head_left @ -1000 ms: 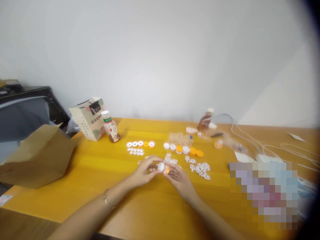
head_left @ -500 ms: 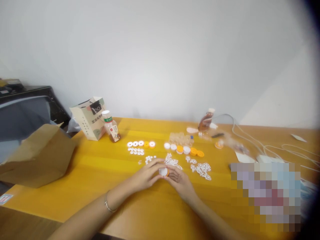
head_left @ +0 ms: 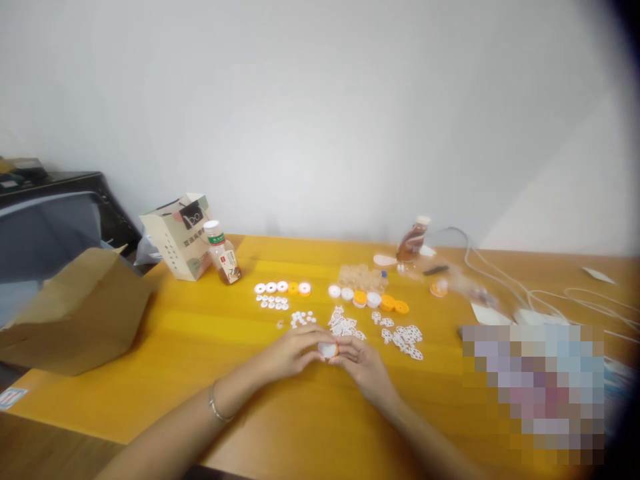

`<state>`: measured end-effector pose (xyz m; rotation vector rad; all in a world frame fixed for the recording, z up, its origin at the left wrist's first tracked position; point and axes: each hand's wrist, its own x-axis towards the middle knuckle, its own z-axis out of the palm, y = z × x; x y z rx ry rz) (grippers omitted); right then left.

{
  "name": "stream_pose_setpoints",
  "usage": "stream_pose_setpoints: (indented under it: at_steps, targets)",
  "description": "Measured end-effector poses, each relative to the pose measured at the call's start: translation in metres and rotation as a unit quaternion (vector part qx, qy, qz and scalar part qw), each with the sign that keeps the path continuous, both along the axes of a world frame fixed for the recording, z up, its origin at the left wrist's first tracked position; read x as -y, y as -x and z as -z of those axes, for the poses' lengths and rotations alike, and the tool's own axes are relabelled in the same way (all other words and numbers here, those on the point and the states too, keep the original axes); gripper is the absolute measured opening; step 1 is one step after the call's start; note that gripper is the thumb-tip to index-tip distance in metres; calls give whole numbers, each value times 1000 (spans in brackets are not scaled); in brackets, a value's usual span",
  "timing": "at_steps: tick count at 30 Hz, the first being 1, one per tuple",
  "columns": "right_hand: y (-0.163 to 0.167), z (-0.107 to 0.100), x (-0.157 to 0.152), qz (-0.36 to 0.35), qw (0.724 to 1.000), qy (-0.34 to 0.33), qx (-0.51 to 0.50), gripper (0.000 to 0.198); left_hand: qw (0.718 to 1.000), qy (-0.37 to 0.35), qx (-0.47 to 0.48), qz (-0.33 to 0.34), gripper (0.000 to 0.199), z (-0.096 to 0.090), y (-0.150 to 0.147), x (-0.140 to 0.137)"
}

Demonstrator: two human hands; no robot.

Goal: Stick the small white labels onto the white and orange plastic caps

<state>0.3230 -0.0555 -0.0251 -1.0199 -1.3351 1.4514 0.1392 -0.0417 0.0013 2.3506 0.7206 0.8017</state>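
Between my two hands, just above the tabletop, is a small round white-and-orange plastic piece (head_left: 328, 350). My left hand (head_left: 295, 350) pinches it from the left side, and my right hand (head_left: 363, 365) grips it from the right. Its white face is toward me, with orange at the right edge. Beyond my fingers lies a pile of white openwork plastic pieces (head_left: 343, 325), partly covered by the hands. Small white caps (head_left: 303, 317) are scattered just behind my left fingers. More openwork pieces (head_left: 406, 339) lie to the right of my right hand.
Rows of white and orange discs (head_left: 283, 287) and small white rings (head_left: 273, 303) sit farther back. Another disc row (head_left: 373, 300) stands before clear plastic cups (head_left: 361, 277). Bottles (head_left: 223, 253), a paper bag (head_left: 177, 240), a cardboard box (head_left: 85, 313) and cables (head_left: 500, 270) surround the work area.
Both hands have lowered slightly toward me with the round piece still held between them. More of the small white caps behind the left fingers show now.
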Motion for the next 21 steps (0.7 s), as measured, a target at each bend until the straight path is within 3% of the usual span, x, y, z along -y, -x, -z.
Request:
stream_pose_setpoints:
  at_steps: [6, 14, 21]
  targets:
    - [0, -2, 2, 0, 1000, 7, 11, 28, 999, -30, -10, 31, 33, 2, 1, -1]
    - [-1, -1, 3, 2, 1000, -2, 21, 33, 999, -35, -37, 5, 34, 1, 3, 1]
    - [-1, -1, 3, -70, 996, 56, -17, 32, 998, 38, -29, -38, 27, -2, 4, -4]
